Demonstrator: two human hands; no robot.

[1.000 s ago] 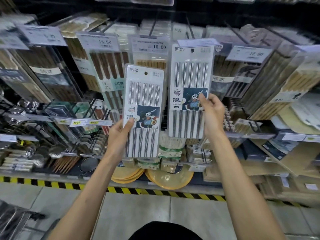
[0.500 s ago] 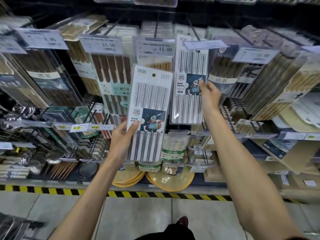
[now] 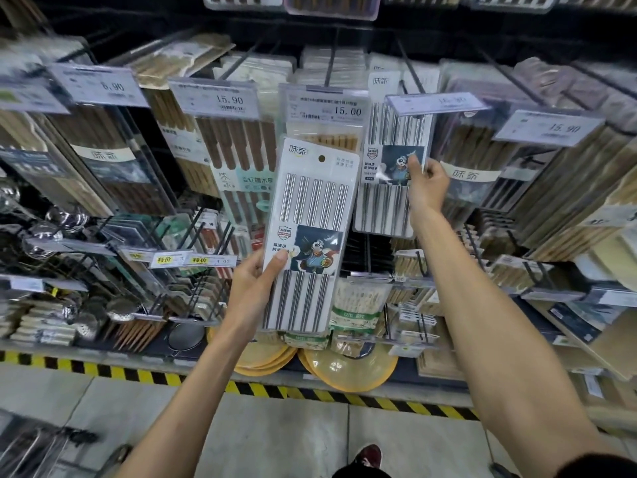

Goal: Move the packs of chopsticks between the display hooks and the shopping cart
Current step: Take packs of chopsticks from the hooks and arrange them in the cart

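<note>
Head view, sweeping left to right along the shelving: far left, brown wooden chopstick packs (image 3: 113,157) hang in tilted rows under a white price tag reading 6.90 (image 3: 100,85), with shiny metal ladles (image 3: 51,222) racked below them. Next along, a 15.90 price tag (image 3: 217,99) sits over dark reddish chopsticks in a teal-labelled pack (image 3: 241,160). Now the left hand (image 3: 256,284), raised in front of the display, thumb across the front and fingers (image 3: 277,262) curled behind, gripping a white card pack of steel chopsticks with a panda picture (image 3: 310,232) by its lower left edge. That pack is upright, leaning slightly right, off the hooks, its hang hole free. Behind its top, a 15.00 tag (image 3: 327,106). Just to the right, a second white panda pack of steel chopsticks (image 3: 389,167) is up at the black display hook (image 3: 408,72), its top tucked behind a clear tag holder (image 3: 436,103); whether it hangs on the hook, hard to tell. The right hand (image 3: 425,184) has it pinched at the right edge, thumb on the panda label. Further right, bamboo-coloured chopstick packs (image 3: 568,188) fan out under another 15.90 tag (image 3: 548,127). Low down, yellow round plates (image 3: 348,369) on the bottom shelf, and a black-and-yellow striped shelf edge (image 3: 138,374) above the grey floor (image 3: 293,439).
</note>
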